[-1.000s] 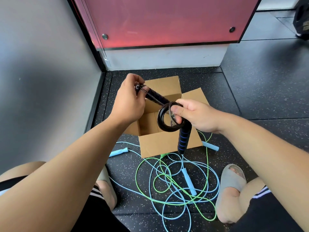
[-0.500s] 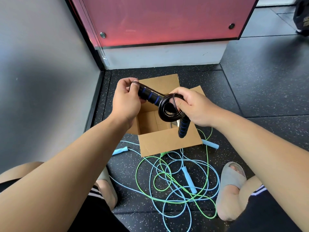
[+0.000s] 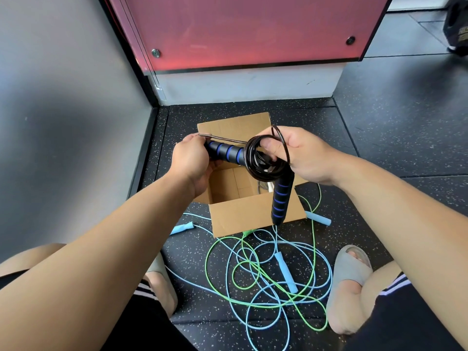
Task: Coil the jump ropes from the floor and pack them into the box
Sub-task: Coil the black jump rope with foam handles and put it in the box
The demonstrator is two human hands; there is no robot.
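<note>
I hold a black jump rope (image 3: 255, 160) wound into a small coil above an open cardboard box (image 3: 253, 214). My right hand (image 3: 304, 155) grips the coil, with a finger through its loops. One black and blue handle (image 3: 281, 198) hangs down from the coil over the box. My left hand (image 3: 190, 158) grips the end of the other black and blue handle (image 3: 225, 150), with a strand of rope running along its top. Something white lies inside the box, mostly hidden by the coil.
A light blue rope (image 3: 286, 272) and a green rope (image 3: 253, 277) lie tangled on the black speckled floor in front of the box, between my two slippered feet. A grey wall stands to the left, a red panel behind the box.
The left hand has moved to the handle's outer end, baring more of the handle. The coil has risen slightly in my right hand, and the hanging handle has swung a little to the right.
</note>
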